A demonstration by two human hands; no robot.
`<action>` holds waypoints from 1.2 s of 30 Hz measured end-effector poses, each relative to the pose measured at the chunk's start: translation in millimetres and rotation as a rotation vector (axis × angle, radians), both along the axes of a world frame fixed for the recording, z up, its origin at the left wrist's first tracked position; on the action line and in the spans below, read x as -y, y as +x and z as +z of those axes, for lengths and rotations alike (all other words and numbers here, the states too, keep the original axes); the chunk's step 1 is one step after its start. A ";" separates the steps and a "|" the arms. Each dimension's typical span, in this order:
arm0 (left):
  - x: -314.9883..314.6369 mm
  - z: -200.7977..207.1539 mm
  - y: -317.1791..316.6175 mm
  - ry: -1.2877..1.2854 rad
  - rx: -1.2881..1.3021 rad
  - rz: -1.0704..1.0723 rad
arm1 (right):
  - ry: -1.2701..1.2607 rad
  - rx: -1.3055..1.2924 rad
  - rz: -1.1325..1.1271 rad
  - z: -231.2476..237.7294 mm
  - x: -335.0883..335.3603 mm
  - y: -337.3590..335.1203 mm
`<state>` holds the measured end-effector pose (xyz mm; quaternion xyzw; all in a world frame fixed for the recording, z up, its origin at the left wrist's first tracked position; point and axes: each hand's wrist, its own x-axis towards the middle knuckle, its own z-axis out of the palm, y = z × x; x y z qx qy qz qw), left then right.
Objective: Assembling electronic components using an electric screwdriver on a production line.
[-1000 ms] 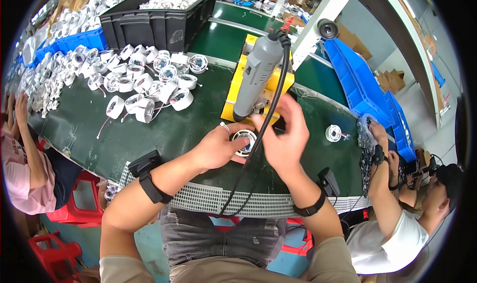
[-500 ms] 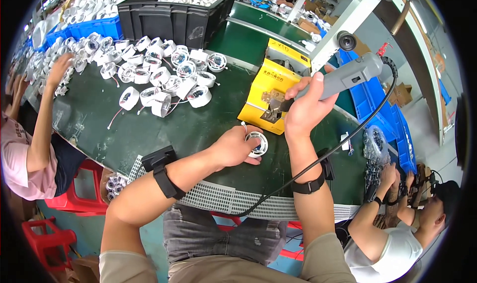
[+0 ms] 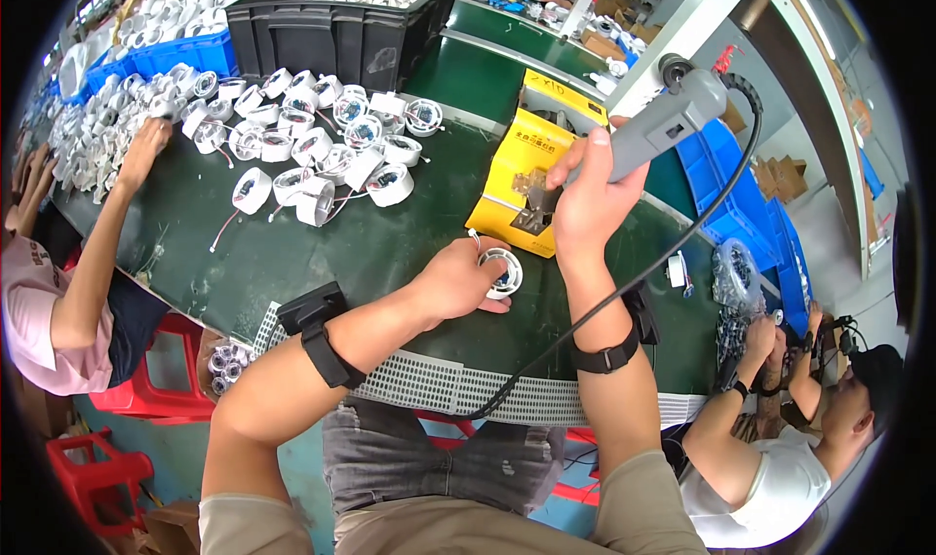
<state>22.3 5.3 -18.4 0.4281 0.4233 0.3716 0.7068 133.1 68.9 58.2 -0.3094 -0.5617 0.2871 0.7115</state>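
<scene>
My left hand (image 3: 454, 278) is closed on a round white ring-shaped housing (image 3: 515, 280), holding it low over the green table with its open face up and a small circuit board inside. A short white connector (image 3: 475, 235) sticks out beyond the fingers. In my right hand (image 3: 597, 204) is a grey electric screwdriver (image 3: 671, 124), gripped at a slant with its cord end up to the right. Its front end is beside the metal outlet of a yellow screw feeder (image 3: 522, 146); the bit's tip is hidden by my hand and the feeder.
Several white housings with wires (image 3: 336, 155) lie on the table (image 3: 224, 272) at left. Behind them stands a black crate (image 3: 322, 43) of white parts. The screwdriver's black cord (image 3: 673, 248) crosses my right forearm. Co-workers sit left and right; blue trays (image 3: 726, 194) stand at right.
The screwdriver's rear end has shifted up and slightly left with my right hand. My left hand keeps the housing in nearly the same place. The left co-worker's hand has moved right and down.
</scene>
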 end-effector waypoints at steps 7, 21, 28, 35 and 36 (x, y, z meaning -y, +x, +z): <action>-1.2 3.5 -0.6 0.015 -0.037 0.004 | -0.084 -0.091 0.126 -7.7 45.0 6.7; 1.8 5.5 1.8 0.015 -0.052 0.030 | -0.092 -0.057 0.201 -29.4 54.1 5.1; 1.7 4.9 1.9 0.028 -0.063 0.046 | -0.103 0.002 0.240 -34.7 52.1 4.6; -0.7 -0.3 0.7 0.080 -0.116 0.049 | -0.044 0.016 0.342 -40.9 55.5 4.0; 0.2 6.7 0.2 0.081 -0.146 0.060 | -0.059 0.018 0.358 -41.7 56.7 5.1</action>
